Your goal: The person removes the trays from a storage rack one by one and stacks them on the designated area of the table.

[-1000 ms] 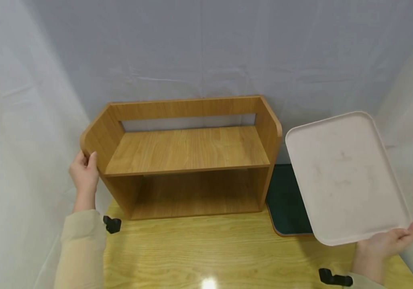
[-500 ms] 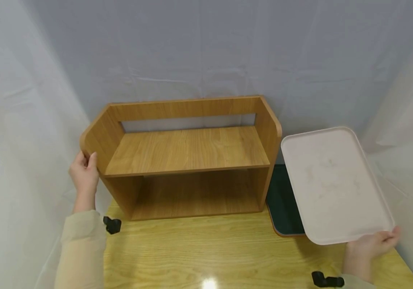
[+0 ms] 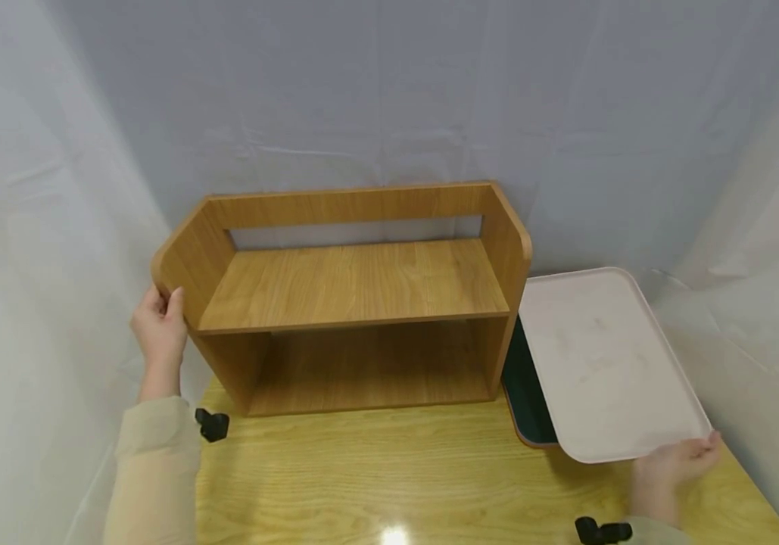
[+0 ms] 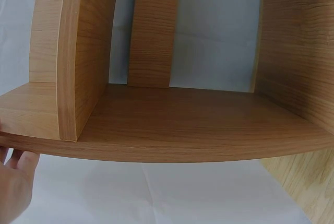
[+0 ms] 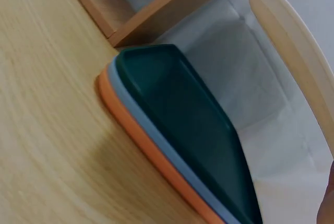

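Note:
My left hand (image 3: 160,329) grips the front edge of the left side panel of a two-tier wooden desktop shelf (image 3: 355,284); in the left wrist view its fingers curl under the panel. At the right, my right hand (image 3: 671,465) pinches the near right corner of a pale pink tray (image 3: 610,367). That tray is held above a stack of trays and covers much of it in the head view. The right wrist view shows the stack: a dark green tray (image 5: 182,114) on top, then a blue-grey tray (image 5: 156,139), then an orange tray (image 5: 143,145).
The shelf and the stack stand on a yellowish wooden table (image 3: 375,469), the stack close to the shelf's right side. White sheeting (image 3: 389,91) hangs behind and on both sides. A black wrist mount (image 3: 212,425) is worn near each hand.
My right hand has moved left with the pink tray, whose far end has come down over the green tray. My left hand stays on the shelf, and the shelf looks still.

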The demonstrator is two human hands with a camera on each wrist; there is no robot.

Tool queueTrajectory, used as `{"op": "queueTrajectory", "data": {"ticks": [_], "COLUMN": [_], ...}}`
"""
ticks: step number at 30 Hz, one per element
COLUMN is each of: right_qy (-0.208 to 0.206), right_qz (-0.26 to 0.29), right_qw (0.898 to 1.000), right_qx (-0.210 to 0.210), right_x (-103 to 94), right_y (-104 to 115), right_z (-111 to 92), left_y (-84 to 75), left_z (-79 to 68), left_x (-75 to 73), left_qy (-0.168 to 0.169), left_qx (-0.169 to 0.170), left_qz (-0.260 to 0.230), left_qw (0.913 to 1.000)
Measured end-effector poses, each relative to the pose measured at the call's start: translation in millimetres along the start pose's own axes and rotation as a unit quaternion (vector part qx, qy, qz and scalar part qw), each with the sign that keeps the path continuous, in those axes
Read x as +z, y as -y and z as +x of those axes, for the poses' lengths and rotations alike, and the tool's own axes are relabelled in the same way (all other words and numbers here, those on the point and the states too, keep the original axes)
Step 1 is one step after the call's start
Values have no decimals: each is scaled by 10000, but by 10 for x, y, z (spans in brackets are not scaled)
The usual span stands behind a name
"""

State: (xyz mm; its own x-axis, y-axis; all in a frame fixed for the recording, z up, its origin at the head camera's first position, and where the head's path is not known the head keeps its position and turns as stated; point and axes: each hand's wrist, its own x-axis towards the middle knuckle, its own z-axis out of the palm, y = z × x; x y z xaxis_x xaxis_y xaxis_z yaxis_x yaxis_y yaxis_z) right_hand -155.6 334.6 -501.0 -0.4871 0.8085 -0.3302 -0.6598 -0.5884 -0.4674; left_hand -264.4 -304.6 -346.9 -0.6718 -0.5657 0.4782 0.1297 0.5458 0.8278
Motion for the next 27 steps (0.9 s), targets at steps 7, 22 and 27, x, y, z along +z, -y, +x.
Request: {"op": "queueTrajectory", "data": {"ticks": [7, 22, 27], "right_qy": [-174, -198, -146], "right_qz": [-196, -714, -873], "right_qw": [9993, 9972, 9959], "right_qx": [-261, 142, 192], "right_x": [-67, -133, -183], "right_y": [-145, -356, -406], "right_z": [5, 11, 35], "left_y": [9, 22, 23], "left_z": [-2, 3, 3], "left_x": [3, -7, -2], "left_qy": [81, -24, 5], "left_qx": [-88, 105, 55], "left_qz": [32, 172, 119], "left_qw": [9999, 9998, 9999]}}
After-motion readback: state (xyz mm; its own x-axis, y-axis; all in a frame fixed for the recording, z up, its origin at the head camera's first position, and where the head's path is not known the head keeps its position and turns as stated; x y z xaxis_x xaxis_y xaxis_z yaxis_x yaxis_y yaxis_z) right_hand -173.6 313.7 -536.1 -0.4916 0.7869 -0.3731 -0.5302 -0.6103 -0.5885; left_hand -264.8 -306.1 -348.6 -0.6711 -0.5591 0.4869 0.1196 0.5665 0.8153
